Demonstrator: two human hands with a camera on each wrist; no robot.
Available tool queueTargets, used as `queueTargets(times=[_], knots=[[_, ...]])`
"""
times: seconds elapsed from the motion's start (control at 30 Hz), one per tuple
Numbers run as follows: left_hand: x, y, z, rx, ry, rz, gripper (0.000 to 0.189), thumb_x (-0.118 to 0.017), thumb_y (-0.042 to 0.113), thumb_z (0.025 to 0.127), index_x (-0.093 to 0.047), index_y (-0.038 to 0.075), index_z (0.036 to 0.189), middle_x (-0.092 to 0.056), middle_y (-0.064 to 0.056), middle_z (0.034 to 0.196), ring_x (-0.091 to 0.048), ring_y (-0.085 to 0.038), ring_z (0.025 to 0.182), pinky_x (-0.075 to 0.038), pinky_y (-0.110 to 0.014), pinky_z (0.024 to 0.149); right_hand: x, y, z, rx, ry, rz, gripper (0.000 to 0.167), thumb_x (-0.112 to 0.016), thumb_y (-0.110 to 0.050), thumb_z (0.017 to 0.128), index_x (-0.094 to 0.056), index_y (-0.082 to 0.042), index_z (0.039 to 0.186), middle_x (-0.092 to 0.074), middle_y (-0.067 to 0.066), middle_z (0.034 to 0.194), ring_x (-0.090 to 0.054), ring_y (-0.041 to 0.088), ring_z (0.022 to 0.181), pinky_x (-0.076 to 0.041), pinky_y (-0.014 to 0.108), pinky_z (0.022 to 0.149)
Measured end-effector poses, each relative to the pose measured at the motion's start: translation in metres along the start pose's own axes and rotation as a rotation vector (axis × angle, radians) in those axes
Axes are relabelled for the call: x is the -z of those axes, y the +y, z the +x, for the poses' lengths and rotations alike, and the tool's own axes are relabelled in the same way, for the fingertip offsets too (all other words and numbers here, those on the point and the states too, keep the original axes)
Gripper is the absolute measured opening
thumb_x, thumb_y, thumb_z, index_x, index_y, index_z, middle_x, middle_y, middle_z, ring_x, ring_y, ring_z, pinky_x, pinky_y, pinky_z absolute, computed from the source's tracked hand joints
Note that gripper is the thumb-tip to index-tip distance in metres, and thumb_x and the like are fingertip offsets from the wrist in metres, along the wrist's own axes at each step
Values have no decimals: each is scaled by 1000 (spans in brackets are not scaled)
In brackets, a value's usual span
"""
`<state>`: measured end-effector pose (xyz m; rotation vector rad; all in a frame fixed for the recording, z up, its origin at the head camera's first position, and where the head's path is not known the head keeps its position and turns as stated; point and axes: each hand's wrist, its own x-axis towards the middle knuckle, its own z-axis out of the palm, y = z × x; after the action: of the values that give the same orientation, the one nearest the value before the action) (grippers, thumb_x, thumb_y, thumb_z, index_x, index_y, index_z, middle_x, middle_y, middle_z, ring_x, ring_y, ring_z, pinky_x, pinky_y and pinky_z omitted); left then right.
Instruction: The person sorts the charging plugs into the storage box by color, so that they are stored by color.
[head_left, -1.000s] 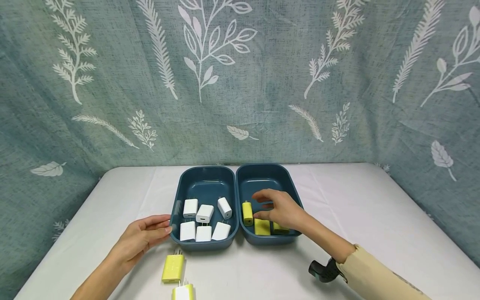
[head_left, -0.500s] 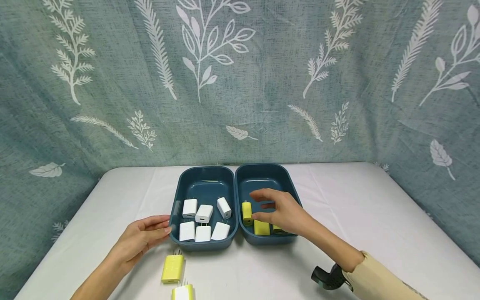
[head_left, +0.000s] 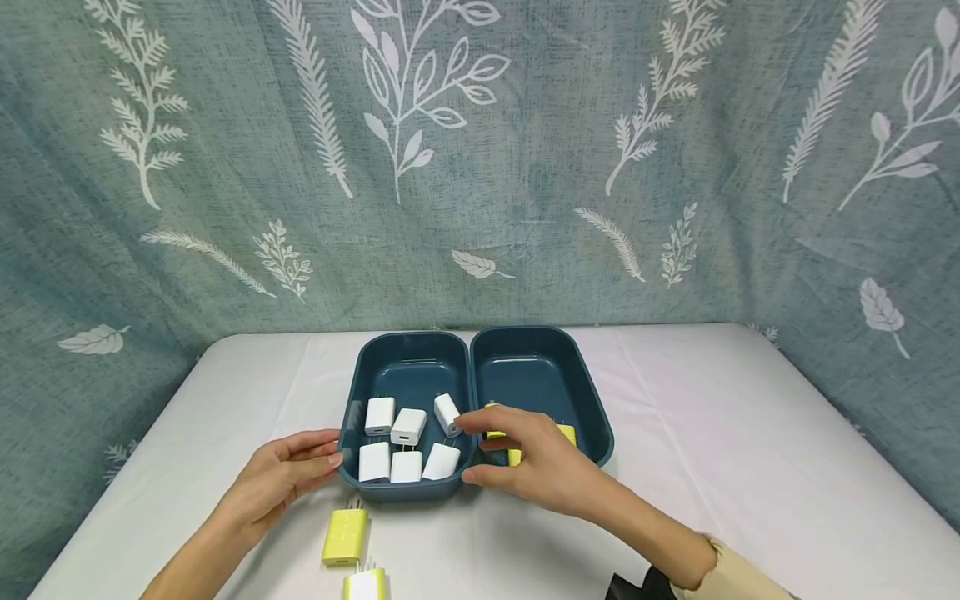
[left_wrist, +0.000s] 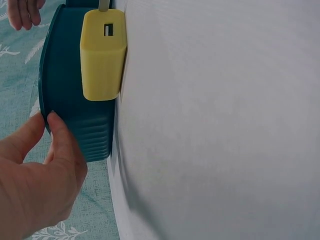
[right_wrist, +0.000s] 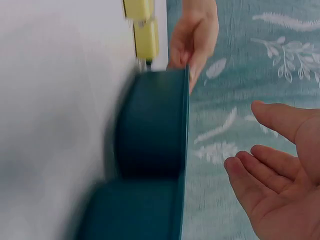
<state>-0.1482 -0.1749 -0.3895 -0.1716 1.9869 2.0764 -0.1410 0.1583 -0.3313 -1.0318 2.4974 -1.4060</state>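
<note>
My left hand (head_left: 281, 475) pinches the near left corner of the left blue bin (head_left: 420, 375); in the left wrist view its thumb and fingers meet at the rim. Several white USB wall chargers (head_left: 408, 427) lie in that bin. Over the front of the right blue bin (head_left: 528, 379), close to the wall between the bins, my right hand (head_left: 536, 462) hovers with thumb and fingers spread. Nothing sits between them in the right wrist view. It partly hides the yellow wall chargers (head_left: 567, 432) inside.
On the white tabletop (head_left: 675, 433), a yellow charger (head_left: 345, 537) lies in front of the left bin, prongs pointing away. Nearer, a yellow-and-white charger (head_left: 365, 585) is cut off by the frame's lower edge. A patterned green curtain (head_left: 540, 250) hangs behind the table.
My right hand has moved left and nearer from inside the right bin, toward the wall between the bins, still empty. The left hand stays at its corner.
</note>
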Motion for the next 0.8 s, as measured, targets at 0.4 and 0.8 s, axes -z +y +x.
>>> queueTargets(times=[0.4,0.8], knots=[[-3,1,3,-10,-9,11,60,-72,5,90,-44,-12,140,-66,-9,115,-65,-13,100,-55,-30,90,-38,-13,-1,23,-247,-124,52,-77,-32,88,-60,-13,134,-61,-5,129,-60,3,105,-52,22,89],[-1,0,0,-6,-24,-14,58,-68,2,93,-41,-13,142,-66,-9,116,-66,-13,101,-55,-27,89,-95,-5,17,54,-515,-298,62,-82,-35,84,-58,-13,136,-59,-11,122,-51,-3,101,-46,15,89]])
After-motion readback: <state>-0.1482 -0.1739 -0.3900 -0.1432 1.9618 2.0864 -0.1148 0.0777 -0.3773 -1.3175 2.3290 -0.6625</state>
